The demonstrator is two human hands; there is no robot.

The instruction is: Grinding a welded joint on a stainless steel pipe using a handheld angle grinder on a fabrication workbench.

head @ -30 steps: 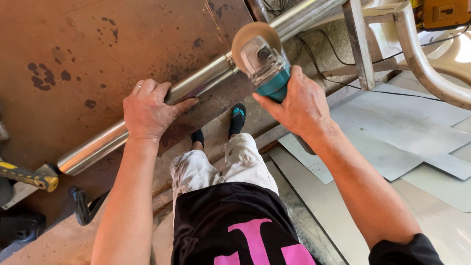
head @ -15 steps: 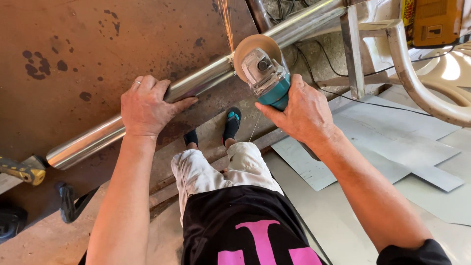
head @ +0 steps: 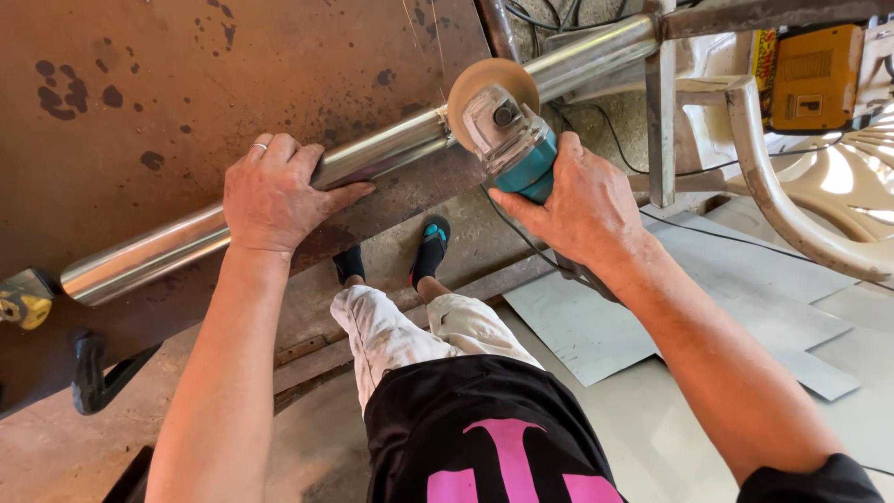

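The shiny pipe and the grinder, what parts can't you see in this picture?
Head view only:
- Pipe: a stretch is hidden under the left hand.
- Where the disc meets the pipe: hidden behind the grinder.
- Grinder's handle: wrapped by the right hand.
- Yellow tool: cut off by the left edge.

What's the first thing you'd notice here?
A long shiny steel pipe runs slantwise along the edge of a rusty brown metal table. The left hand presses flat on it, while the right hand holds a teal angle grinder whose disc meets the pipe.
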